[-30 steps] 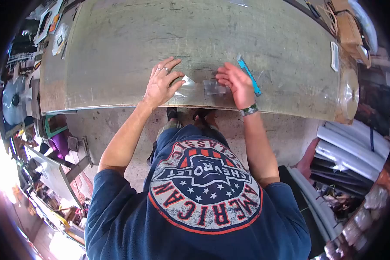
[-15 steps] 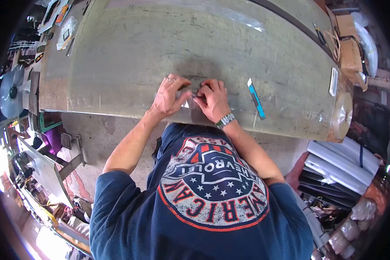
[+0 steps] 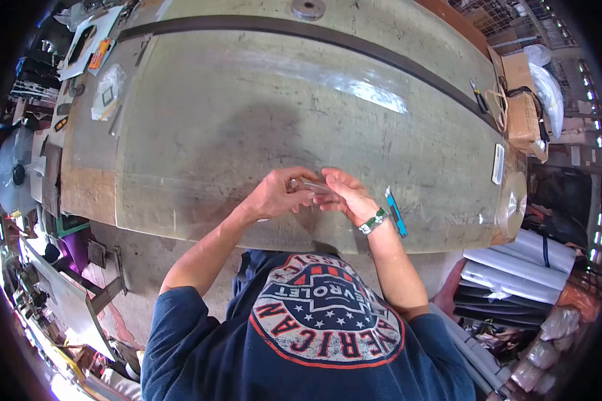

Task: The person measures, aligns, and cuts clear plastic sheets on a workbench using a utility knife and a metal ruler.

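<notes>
Between my two hands is a small clear piece [image 3: 320,189] that looks like plastic; its exact kind is too small and glossy to make out. My left hand [image 3: 277,192] pinches its left end, thumb against curled fingers. On the other side, my right hand [image 3: 349,195] has its thumb and fingers closed around the right end. Both hands are raised just over the front part of the worktable [image 3: 201,134]. A blue utility knife [image 3: 396,212] lies on the tabletop, to the right of my right wrist, its blade end pointing away from me.
A long dark strip [image 3: 274,25] crosses the back of the table, with a round metal weight [image 3: 308,8] behind it. Pliers [image 3: 479,97] and a cardboard box [image 3: 523,113] sit at the right. A tape roll [image 3: 513,206] is at the right corner, wrapped rolls [image 3: 515,271] below.
My view has tilted up, showing more of the table's far side. My hands have come up off the tabletop, turned towards each other, with the clear piece now visible between them. The knife stays put.
</notes>
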Demonstrator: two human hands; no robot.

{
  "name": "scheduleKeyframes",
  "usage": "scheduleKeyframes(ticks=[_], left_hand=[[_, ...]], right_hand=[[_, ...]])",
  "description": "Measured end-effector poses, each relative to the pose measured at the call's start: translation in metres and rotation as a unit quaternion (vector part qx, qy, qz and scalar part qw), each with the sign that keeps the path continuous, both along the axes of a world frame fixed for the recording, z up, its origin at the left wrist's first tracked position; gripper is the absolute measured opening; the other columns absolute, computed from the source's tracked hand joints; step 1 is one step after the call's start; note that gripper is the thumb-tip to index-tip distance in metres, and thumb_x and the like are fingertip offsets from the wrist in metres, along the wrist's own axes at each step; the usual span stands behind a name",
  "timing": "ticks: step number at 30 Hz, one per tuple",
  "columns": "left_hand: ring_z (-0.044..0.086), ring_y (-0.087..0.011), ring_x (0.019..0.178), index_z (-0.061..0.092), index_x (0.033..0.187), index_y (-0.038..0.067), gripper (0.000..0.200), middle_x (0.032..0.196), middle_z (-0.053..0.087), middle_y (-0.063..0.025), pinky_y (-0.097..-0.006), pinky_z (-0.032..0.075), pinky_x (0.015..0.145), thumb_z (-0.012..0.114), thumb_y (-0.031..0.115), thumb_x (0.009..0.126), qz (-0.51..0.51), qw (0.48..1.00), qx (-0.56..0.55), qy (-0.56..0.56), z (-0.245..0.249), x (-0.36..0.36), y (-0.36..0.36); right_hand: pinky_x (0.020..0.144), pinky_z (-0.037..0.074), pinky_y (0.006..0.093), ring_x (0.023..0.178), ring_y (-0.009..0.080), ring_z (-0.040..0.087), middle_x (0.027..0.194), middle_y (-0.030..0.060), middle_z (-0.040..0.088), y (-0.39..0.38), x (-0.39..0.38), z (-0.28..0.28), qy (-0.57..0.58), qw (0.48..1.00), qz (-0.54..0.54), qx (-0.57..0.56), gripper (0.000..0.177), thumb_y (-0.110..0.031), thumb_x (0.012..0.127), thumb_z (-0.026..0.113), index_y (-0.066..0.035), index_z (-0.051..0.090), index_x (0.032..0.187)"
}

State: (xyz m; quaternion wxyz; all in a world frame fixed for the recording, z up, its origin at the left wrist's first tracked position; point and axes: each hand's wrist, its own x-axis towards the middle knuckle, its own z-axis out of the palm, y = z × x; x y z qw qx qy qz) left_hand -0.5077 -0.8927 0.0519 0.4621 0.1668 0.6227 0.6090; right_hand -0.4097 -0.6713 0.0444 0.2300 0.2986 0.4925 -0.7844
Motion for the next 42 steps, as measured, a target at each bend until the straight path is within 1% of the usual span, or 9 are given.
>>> scheduleKeyframes(ticks=[4, 10, 16, 21, 25, 29, 33, 38, 42], left_hand=[[0.065, -0.0099, 0.068, 0.055, 0.142, 0.004, 0.057, 0.093, 0.073, -0.0080, -0.0254, 0.053, 0.057, 0.079, 0.010, 0.090, -0.062, 0.998, 0.009, -0.032, 0.029, -0.043, 0.005], [0.061, -0.0101, 0.064, 0.044, 0.152, 0.008, 0.079, 0.090, 0.072, -0.0080, -0.0252, 0.051, 0.055, 0.085, 0.015, 0.085, -0.057, 0.994, 0.057, -0.077, 0.017, -0.092, 0.004], [0.061, -0.0117, 0.062, 0.046, 0.151, 0.006, 0.078, 0.088, 0.071, -0.0084, -0.0281, 0.054, 0.057, 0.084, 0.014, 0.083, -0.082, 0.993, -0.006, -0.088, 0.016, -0.142, -0.002], [0.061, -0.0103, 0.061, 0.048, 0.149, 0.004, 0.075, 0.084, 0.071, -0.0069, -0.0258, 0.051, 0.055, 0.083, 0.010, 0.083, -0.085, 0.987, -0.030, -0.134, -0.005, -0.189, -0.043], [0.062, -0.0101, 0.063, 0.059, 0.139, 0.003, 0.061, 0.083, 0.070, -0.0036, -0.0239, 0.049, 0.055, 0.081, 0.008, 0.082, -0.044, 0.993, -0.075, -0.083, 0.001, -0.251, -0.095], [0.064, -0.0090, 0.069, 0.065, 0.130, 0.003, 0.050, 0.083, 0.066, -0.0007, -0.0239, 0.050, 0.058, 0.080, 0.008, 0.082, 0.003, 0.983, -0.142, 0.120, 0.009, -0.319, -0.118], [0.066, -0.0098, 0.080, 0.065, 0.127, 0.003, 0.044, 0.092, 0.068, -0.0028, -0.0264, 0.053, 0.071, 0.076, 0.007, 0.085, 0.067, 0.955, -0.184, 0.224, -0.002, -0.369, -0.119], [0.059, -0.0056, 0.087, 0.061, 0.127, 0.002, 0.039, 0.100, 0.066, -0.0024, -0.0235, 0.049, 0.077, 0.069, 0.003, 0.089, 0.141, 0.903, -0.203, 0.350, -0.045, -0.383, -0.119], [0.062, -0.0079, 0.087, 0.059, 0.133, 0.002, 0.043, 0.101, 0.066, -0.0047, -0.0239, 0.050, 0.077, 0.068, -0.002, 0.091, 0.194, 0.889, -0.184, 0.371, -0.043, -0.366, -0.116]], right_hand=[[0.079, 0.058, 0.0362, 0.087, 0.0201, 0.073, 0.106, 0.0072, 0.074, -0.009, -0.033, 0.021, 0.004, 0.992, -0.054, -0.115, 0.041, -0.025, 0.099, 0.072, -0.006, 0.061, 0.133], [0.062, 0.061, 0.0255, 0.079, 0.0141, 0.070, 0.093, 0.0056, 0.071, 0.024, -0.071, 0.016, 0.082, 0.985, -0.151, -0.010, 0.041, 0.002, 0.091, 0.071, -0.004, 0.061, 0.130], [0.069, 0.062, 0.0331, 0.078, 0.0184, 0.071, 0.092, 0.0053, 0.069, 0.042, -0.111, 0.011, 0.075, 0.962, -0.235, 0.121, 0.034, 0.000, 0.089, 0.070, -0.004, 0.063, 0.121], [0.069, 0.060, 0.0353, 0.078, 0.0223, 0.071, 0.090, 0.0069, 0.068, 0.128, -0.142, 0.004, 0.134, 0.896, -0.360, 0.225, 0.031, 0.002, 0.088, 0.066, -0.004, 0.063, 0.119], [0.069, 0.055, 0.0323, 0.082, 0.0185, 0.069, 0.094, 0.0066, 0.070, 0.221, -0.150, -0.011, 0.125, 0.852, -0.394, 0.321, 0.040, -0.001, 0.087, 0.067, -0.005, 0.061, 0.126], [0.069, 0.053, 0.0297, 0.085, 0.0148, 0.067, 0.095, 0.0048, 0.071, 0.269, -0.157, -0.019, 0.125, 0.834, -0.395, 0.365, 0.046, -0.001, 0.086, 0.068, -0.006, 0.060, 0.131], [0.069, 0.052, 0.0277, 0.084, 0.0121, 0.066, 0.095, 0.0032, 0.072, 0.276, -0.168, -0.044, 0.164, 0.831, -0.378, 0.373, 0.054, 0.000, 0.085, 0.071, -0.008, 0.058, 0.137], [0.078, 0.055, 0.0275, 0.085, 0.0132, 0.068, 0.091, 0.0049, 0.072, 0.256, -0.169, -0.071, 0.196, 0.830, -0.326, 0.408, 0.062, 0.012, 0.085, 0.068, 0.001, 0.049, 0.143], [0.083, 0.057, 0.0287, 0.087, 0.0130, 0.067, 0.093, 0.0038, 0.071, 0.243, -0.162, -0.072, 0.250, 0.807, -0.401, 0.354, 0.064, 0.013, 0.084, 0.070, -0.001, 0.050, 0.144]])
